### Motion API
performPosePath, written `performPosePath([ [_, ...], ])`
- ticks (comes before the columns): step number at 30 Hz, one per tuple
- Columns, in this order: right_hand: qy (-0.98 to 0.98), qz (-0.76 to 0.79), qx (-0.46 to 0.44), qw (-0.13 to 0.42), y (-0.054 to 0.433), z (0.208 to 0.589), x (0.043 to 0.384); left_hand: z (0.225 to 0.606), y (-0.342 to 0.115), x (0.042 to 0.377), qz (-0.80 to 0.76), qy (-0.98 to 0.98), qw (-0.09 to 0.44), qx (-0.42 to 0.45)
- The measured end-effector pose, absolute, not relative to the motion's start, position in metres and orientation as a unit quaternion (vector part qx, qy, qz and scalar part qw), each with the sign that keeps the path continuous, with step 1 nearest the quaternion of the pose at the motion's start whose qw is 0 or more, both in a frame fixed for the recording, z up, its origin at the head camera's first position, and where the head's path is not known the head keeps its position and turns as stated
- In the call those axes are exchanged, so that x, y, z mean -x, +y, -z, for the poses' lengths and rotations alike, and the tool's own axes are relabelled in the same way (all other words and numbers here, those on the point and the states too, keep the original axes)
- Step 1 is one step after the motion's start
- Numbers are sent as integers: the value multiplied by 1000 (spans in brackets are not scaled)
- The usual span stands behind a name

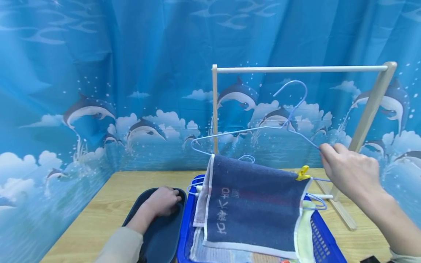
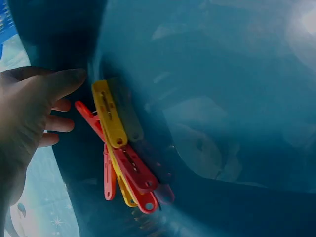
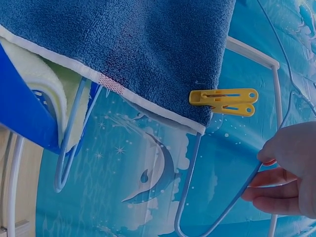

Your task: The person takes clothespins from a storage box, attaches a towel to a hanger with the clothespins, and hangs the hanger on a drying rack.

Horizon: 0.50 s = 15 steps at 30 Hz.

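Note:
My right hand pinches a light-blue wire hanger by its right shoulder, as the right wrist view also shows. A dark blue towel with a white border hangs folded over the hanger's lower bar. One yellow clothespin clips the towel's right end to that bar. Down in a dark oval tray, my left hand reaches in at the far end. In the left wrist view its fingers are loosely bent beside a small pile of red and yellow clothespins, apart from them.
Beneath the towel, a blue plastic basket holds more cloths and hangers. Behind it stands a wooden rack with a white rail. A blue dolphin-printed curtain backs the wooden table.

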State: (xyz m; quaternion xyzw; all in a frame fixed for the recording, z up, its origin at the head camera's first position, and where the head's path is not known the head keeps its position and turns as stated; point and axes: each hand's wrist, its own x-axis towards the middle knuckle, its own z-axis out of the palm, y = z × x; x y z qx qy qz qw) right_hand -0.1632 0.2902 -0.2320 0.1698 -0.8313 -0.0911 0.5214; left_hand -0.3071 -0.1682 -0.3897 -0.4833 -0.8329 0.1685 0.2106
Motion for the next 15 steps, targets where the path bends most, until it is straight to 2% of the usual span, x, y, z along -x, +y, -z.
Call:
performPosePath([
  [6, -834, 87, -168, 517, 291, 233, 163, 395, -169, 309, -193, -805, 255, 500],
  [15, -834, 84, -168, 518, 292, 235, 165, 399, -173, 310, -208, -822, 240, 473],
])
